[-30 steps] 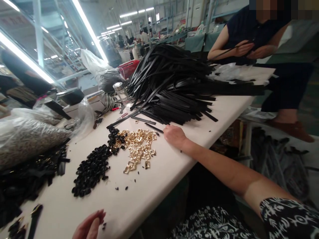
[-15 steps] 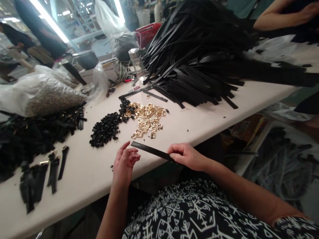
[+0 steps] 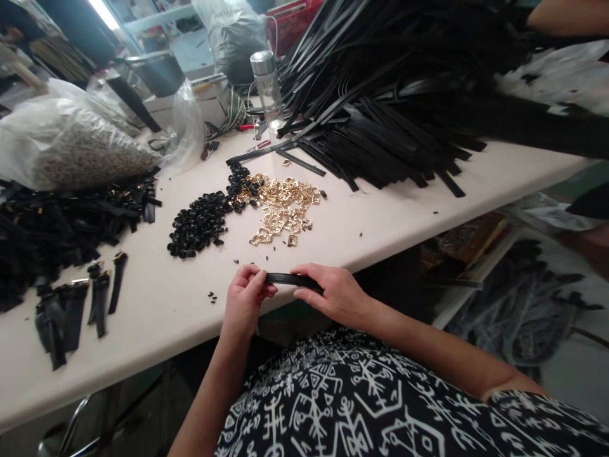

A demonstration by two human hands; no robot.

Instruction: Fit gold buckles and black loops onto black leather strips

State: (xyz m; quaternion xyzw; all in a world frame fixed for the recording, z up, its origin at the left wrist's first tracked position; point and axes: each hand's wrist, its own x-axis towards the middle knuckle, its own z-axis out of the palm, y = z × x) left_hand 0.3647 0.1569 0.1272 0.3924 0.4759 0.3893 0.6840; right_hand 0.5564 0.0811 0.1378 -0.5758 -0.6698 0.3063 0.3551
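A short black strap (image 3: 287,279) is stretched between my two hands at the table's front edge. My left hand (image 3: 246,289) pinches its left end between thumb and fingers. My right hand (image 3: 333,291) is closed round the other end, which is hidden in the palm. Just beyond the hands lies a heap of gold-coloured metal buckles (image 3: 283,209). Left of it is a pile of small black loops (image 3: 197,222), partly mixed with the buckles. Several straps with gold fittings (image 3: 76,311) lie to the left on the table.
A mass of long black straps (image 3: 380,139) covers the back right of the table (image 3: 380,222). Behind the buckles stand a glass bottle (image 3: 269,95) and small red-handled tools. Plastic bags (image 3: 80,146) and a dark strap heap (image 3: 61,228) fill the left. Another person's arm (image 3: 571,16) shows top right.
My left hand, open beside the strap before, now grips its left end. The right hand has shifted along the strap towards the left. The camera view has tilted down.
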